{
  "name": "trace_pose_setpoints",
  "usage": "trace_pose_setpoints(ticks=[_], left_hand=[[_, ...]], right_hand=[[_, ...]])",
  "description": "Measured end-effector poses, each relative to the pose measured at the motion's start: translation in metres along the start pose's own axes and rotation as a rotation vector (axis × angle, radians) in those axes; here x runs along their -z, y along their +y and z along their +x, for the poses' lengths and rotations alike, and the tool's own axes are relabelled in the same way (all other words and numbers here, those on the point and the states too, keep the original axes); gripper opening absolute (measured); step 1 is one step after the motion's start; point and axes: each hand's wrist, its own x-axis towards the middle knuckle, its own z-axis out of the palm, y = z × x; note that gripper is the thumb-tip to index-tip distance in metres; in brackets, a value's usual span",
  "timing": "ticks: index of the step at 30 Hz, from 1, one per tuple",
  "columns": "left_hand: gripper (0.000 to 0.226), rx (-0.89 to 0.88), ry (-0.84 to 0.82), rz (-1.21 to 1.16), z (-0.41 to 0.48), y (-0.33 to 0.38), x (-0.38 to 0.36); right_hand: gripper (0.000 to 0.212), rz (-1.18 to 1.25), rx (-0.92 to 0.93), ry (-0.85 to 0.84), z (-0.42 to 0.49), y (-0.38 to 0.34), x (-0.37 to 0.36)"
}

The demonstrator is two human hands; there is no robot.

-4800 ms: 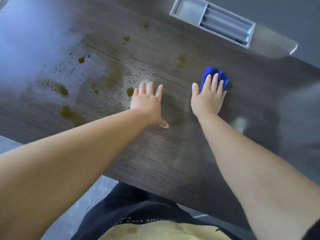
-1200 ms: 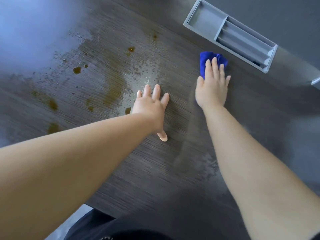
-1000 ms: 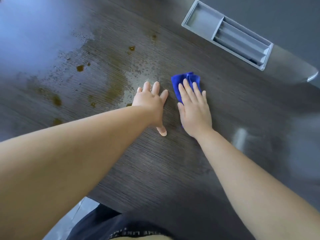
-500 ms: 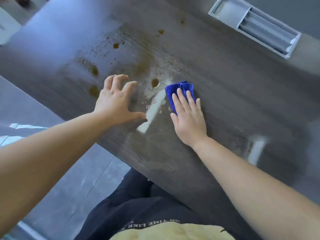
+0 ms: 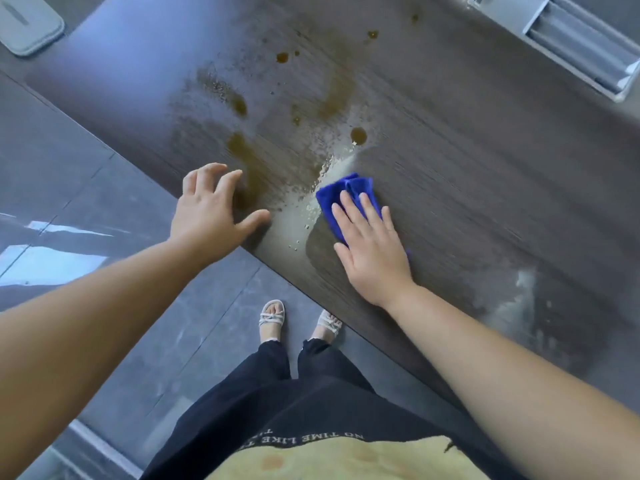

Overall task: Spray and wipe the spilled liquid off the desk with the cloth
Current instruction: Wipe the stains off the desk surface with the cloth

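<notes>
head view looks down on a dark wood-grain desk (image 5: 485, 168) that runs across the frame on a diagonal, with grey tiled floor (image 5: 69, 150) beside its near edge. brown spilled liquid (image 5: 242, 157) lies over the middle of the desk in smears, blotches and scattered drops, reaching close to the near edge. a pale wet sheen (image 5: 298, 220) with small beads sits just left of the cloth. a grey compartment tray (image 5: 568, 39) lies at the far right corner and a flat grey pad (image 5: 27, 26) at the far left.

the right hand (image 5: 374, 258) lies flat on the desk, fingers straight and close together, pressing the blue cloth (image 5: 341, 192), which is folded small and pokes out past the fingertips at the edge of the wet patch. the left hand (image 5: 207, 209) is at the desk's near edge, fingers spread wide and slightly bent, thumb out, holding nothing; whether it touches the surface i cannot tell. two white sandals (image 5: 272, 315) show below on the floor.
</notes>
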Motion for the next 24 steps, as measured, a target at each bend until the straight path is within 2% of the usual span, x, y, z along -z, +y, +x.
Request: trace_pose_setpoints(ticks=[2,4,6,10,12,13,15,17,19,21,24], left_hand=[[0.060,0.004,0.042,-0.024,0.000,-0.014,0.002],[0.057,0.014,0.046,-0.027,0.002,-0.027,0.003],[0.063,0.003,0.030,-0.020,0.003,-0.037,0.004],[0.096,-0.044,-0.091,0.034,0.004,-0.048,0.005],[0.107,-0.067,-0.136,0.077,0.005,-0.052,0.006],[0.110,-0.076,-0.146,0.093,0.005,-0.055,0.007],[0.112,-0.085,-0.149,0.111,0.006,-0.056,0.008],[0.111,-0.099,-0.142,0.125,0.007,-0.056,0.008],[0.108,-0.112,-0.144,0.146,0.009,-0.058,0.010],[0.106,-0.123,-0.149,0.160,0.012,-0.060,0.011],[0.108,-0.153,-0.165,0.200,0.013,-0.063,0.012]], right_hand=[[0.053,-0.018,0.197,-0.044,-0.023,0.023,0.003],[0.051,-0.042,0.253,-0.045,-0.029,0.044,0.007],[0.054,-0.027,0.103,-0.021,-0.019,0.033,0.008],[0.059,0.020,-0.429,0.081,0.024,-0.038,-0.003],[0.061,0.024,-0.510,0.061,0.038,-0.066,-0.008],[0.060,0.018,-0.461,0.048,0.037,-0.076,-0.011],[0.058,0.029,-0.230,0.006,0.023,-0.078,-0.012],[0.057,0.022,0.038,-0.072,0.003,-0.055,-0.009],[0.055,-0.016,0.174,-0.121,-0.011,-0.023,-0.003],[0.057,-0.008,0.096,-0.122,-0.008,-0.009,0.005],[0.057,-0.020,-0.250,-0.066,0.030,-0.041,0.002]])
